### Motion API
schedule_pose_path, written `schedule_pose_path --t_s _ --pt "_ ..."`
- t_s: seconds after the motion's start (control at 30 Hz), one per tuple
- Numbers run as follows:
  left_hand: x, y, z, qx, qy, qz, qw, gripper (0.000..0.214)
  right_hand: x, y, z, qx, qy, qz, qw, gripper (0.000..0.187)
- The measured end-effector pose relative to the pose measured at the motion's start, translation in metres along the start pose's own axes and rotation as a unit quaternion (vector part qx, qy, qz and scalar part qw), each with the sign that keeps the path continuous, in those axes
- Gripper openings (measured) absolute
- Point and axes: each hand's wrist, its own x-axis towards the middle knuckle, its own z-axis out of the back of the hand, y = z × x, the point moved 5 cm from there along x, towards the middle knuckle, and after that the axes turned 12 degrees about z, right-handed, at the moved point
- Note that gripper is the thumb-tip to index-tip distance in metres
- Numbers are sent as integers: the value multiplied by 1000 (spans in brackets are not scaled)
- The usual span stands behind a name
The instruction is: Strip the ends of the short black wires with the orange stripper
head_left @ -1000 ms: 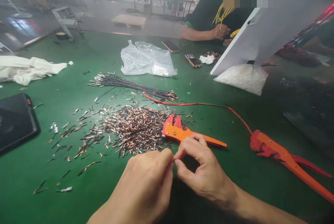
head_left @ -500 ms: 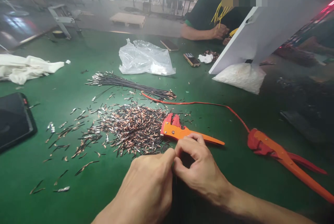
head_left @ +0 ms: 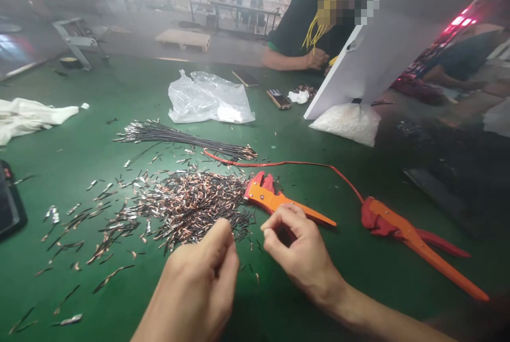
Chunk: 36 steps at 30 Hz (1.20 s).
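- Left hand (head_left: 199,283) is curled loosely, fingertips right at the near edge of the pile of cut wire bits (head_left: 179,204); can't tell if it's got one.
- Right hand (head_left: 297,249) is pinched shut, orange wire stripper (head_left: 279,201) just behind it on the green surface (head_left: 59,172).

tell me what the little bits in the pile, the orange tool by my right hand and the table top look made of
Pile of bits: likely copper wire in dark insulation, judging by shiny reddish glints and black sleeves. Orange tool: seemingly painted metal or hard plastic, smooth and matte, with red jaws. Table top: green, dull, probably a felt or rubber mat.
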Motion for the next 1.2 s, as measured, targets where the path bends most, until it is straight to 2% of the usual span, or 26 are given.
schedule_pose_path --t_s 0.1,0.2,0.27,0.3,0.37,0.43,0.5,0.53,0.63,0.7,0.77,0.8,0.83,0.87,0.93,0.97,1.0,1.07,1.13,1.2 --pt "9 13 0 -42 -3 71 997 24 1 4 -2 16 23 -9 1000 17" --pt "15 20 -4 -68 2 118 991 23 4 13 4 13 24 37 999 20" --pt "16 21 -3 -73 -2 131 989 22 6 14 15 -55 13 79 995 13" --pt "17 21 -1 -78 -8 134 988 21 6 11 21 -114 12 92 989 17" --pt "17 19 4 -89 -35 133 986 20 4 -4 30 -240 64 75 966 46" --pt "16 18 8 -92 -65 129 985 20 -2 -21 34 -305 140 57 940 74" --pt "15 19 10 -82 -89 130 984 18 -9 -33 36 -332 198 44 921 77" --pt "15 20 10 -76 -100 128 984 17 -11 -37 37 -337 218 32 915 71" --pt "14 21 13 -73 -134 104 983 15 -9 -38 43 -317 232 -8 920 43" --pt "13 20 16 -83 -152 76 982 13 0 -37 51 -260 218 -45 940 38" --pt "11 17 21 -90 -172 41 980 11 8 -37 58 -133 216 -101 962 44" --pt "9 15 25 -89 -186 22 978 10 9 -37 57 -25 234 -133 963 45" --pt "8 12 28 -86 -201 4 976 10 10 -34 55 108 244 -157 951 47" --pt "6 10 32 -81 -216 -13 973 12 9 -30 51 237 245 -176 923 48" --pt "4 6 38 -70 -241 -38 967 13 5 -19 38 449 247 -193 837 50" --pt "4 4 40 -64 -249 -49 965 13 1 -14 30 511 256 -199 796 50" --pt "4 2 43 -56 -255 -60 963 13 -3 -10 21 559 259 -203 761 50" --pt "3 -1 47 -44 -262 -83 961 12 -14 -5 1 605 282 -228 709 50" --pt "3 -3 51 -31 -266 -102 958 13 -21 -2 -14 633 292 -239 676 49" --pt "2 -4 55 -18 -267 -114 957 13 -25 -2 -20 654 291 -241 655 48"
